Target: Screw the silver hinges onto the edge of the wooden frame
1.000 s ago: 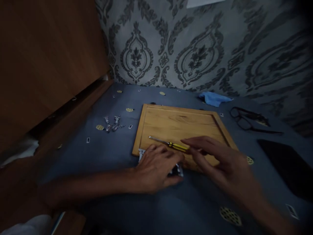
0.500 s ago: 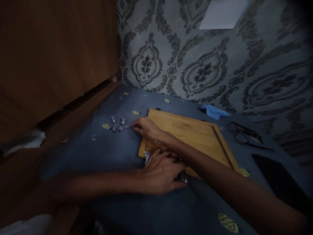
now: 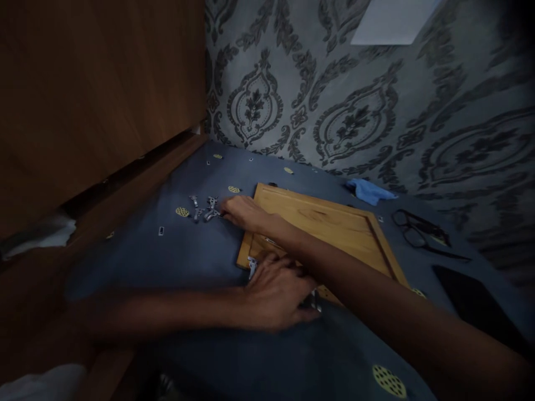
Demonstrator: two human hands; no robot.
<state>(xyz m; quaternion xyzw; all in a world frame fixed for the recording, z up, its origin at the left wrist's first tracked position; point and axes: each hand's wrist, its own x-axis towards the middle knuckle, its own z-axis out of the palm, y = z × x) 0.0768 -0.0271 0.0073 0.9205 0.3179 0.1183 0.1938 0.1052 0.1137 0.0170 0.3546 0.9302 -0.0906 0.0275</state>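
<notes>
My right hand (image 3: 244, 213) reaches over the wooden panel (image 3: 317, 214) to its far left corner. Its fingers are closed together at the edge of a cluster of small silver metal fittings (image 3: 212, 215), touching the nearest one; the fingertips are partly hidden. My left hand (image 3: 278, 295) lies across the panel's near edge, fingers curled over the top and thumb on the near side. One metal fitting (image 3: 252, 266) sits on the panel's corner beside my left knuckles. Another metal fitting (image 3: 316, 303) shows between thumb and fingers, mostly covered.
Behind the panel lies a blue cloth (image 3: 371, 191). To the right are eyeglasses (image 3: 413, 236) and a black flat slab (image 3: 476, 303). A wooden cabinet (image 3: 100, 100) stands along the left side, and a patterned wall (image 3: 292, 83) closes off the back of the blue covered surface (image 3: 200, 250).
My right hand has shifted slightly left, and its fingertips now meet the cluster of metal fittings. My left hand keeps its place on the panel. The view has tilted a little.
</notes>
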